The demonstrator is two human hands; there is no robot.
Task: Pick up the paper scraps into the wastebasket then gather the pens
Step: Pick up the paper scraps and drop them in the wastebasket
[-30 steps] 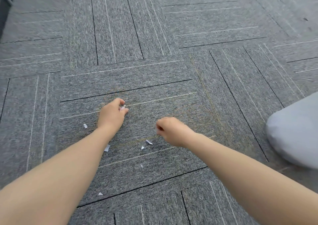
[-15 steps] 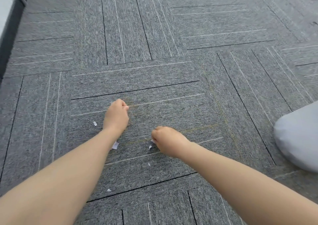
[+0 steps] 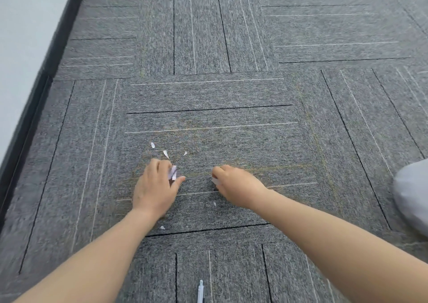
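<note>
Head view. Scrap collection under way on the carpet [image 3: 208, 94]. Left hand [image 3: 154, 186] is clamped on gathered paper scraps [image 3: 173, 172]; right hand [image 3: 236, 184] pinches another scrap [image 3: 216, 181]. Loose scraps [image 3: 165, 153] lie just beyond the left hand. Next: pinch these. A pen [image 3: 200, 292] lies at the near edge. No wastebasket visible.

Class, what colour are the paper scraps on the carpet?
White paper scraps, clearest in the head view.

Small white paper scraps [image 3: 165, 153] scattered on the grey carpet, some bunched in the fingers; white pen [image 3: 200, 293] lies at the near edge.
</note>
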